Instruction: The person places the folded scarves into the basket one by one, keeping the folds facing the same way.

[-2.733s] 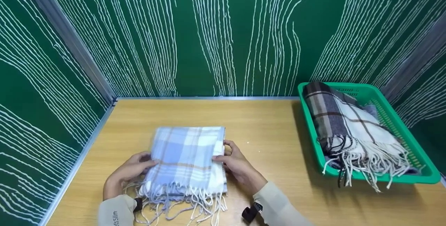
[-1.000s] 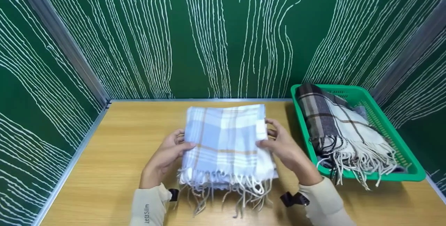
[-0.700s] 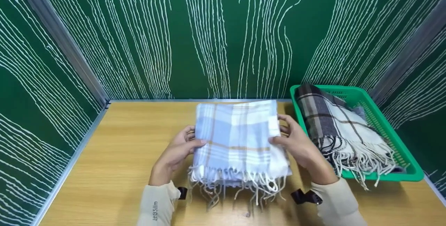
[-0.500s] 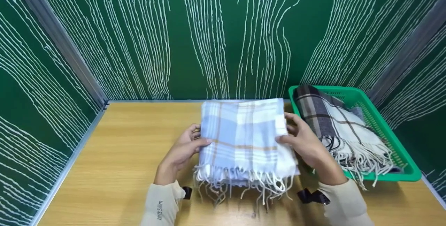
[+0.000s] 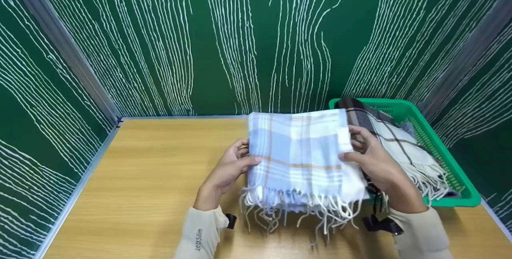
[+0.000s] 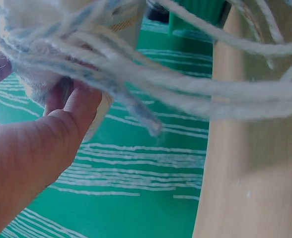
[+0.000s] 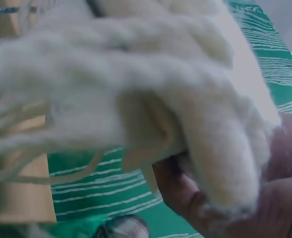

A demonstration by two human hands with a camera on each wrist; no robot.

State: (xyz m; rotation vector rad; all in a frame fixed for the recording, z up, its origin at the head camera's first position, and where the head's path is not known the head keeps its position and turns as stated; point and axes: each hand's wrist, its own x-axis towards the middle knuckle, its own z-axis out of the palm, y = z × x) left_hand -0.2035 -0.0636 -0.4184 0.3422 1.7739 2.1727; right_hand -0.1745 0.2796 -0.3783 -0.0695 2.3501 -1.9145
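Note:
A folded light blue and white plaid scarf (image 5: 300,151) with twisted fringe hangs between my two hands, above the table. My left hand (image 5: 228,167) grips its left edge, thumb on the front face and fingers behind. At the opposite edge my right hand (image 5: 376,159) pinches the layers the same way. In the left wrist view the fringe (image 6: 176,84) crosses in front of the left fingers. Thick white folds (image 7: 210,129) fill much of the right wrist view and hide part of the right hand. The scarf's right edge overlaps the basket's near left side in the head view.
A green plastic basket (image 5: 448,147) stands at the right of the wooden table (image 5: 160,163). In it lies a brown and white plaid scarf (image 5: 400,143), its fringe draping over the near rim. Green panels with white wavy lines (image 5: 264,43) enclose the table's back and sides.
Both hands have lifted the folded blue and white scarf off the table and carried it rightward, close to the basket. The grip on its two edges stays the same.

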